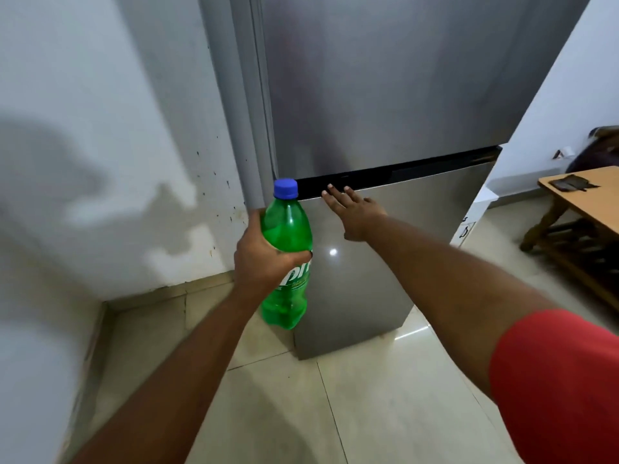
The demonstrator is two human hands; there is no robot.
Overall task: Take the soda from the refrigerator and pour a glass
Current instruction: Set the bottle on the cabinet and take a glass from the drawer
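A green soda bottle [288, 259] with a blue cap is upright in front of the silver refrigerator [385, 95]. My left hand [259, 254] is wrapped around the bottle's middle, covering part of its label. My right hand [355, 212] lies flat with fingers spread on the top edge of the refrigerator's lower door, just below the black gap between the two doors. Both doors look closed. No glass is in view.
A white stained wall [100, 145] stands close on the left. A wooden table [589, 202] with a dark object on it is at the right edge. Pale floor tiles [368, 396] lie underfoot.
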